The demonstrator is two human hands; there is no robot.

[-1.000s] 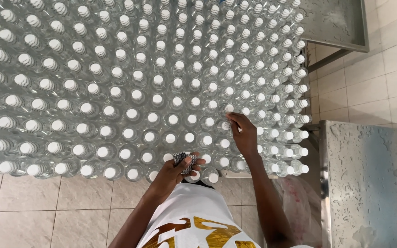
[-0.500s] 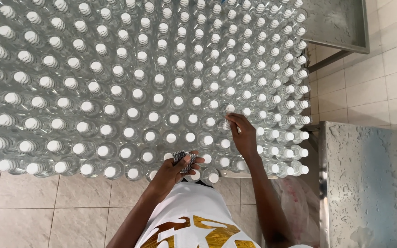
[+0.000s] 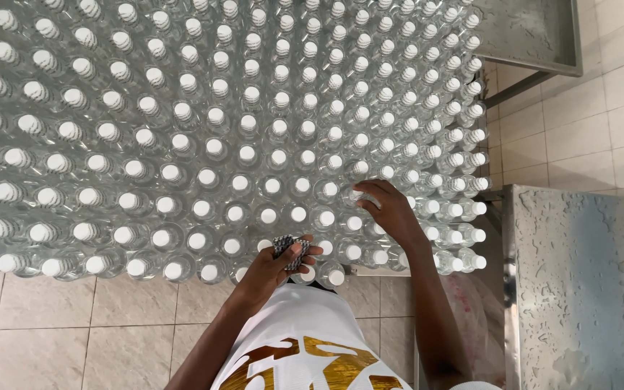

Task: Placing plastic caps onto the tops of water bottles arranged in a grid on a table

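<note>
The floor (image 3: 52, 339) was laid with pale beige square tiles, divided by thin grey grout lines; it was evenly lit, with soft reflections. A wet steel surface (image 3: 586, 289), beaded with water drops, was seen at the lower right; a second steel tray (image 3: 529, 32) on slanted legs was set at the upper right.
</note>
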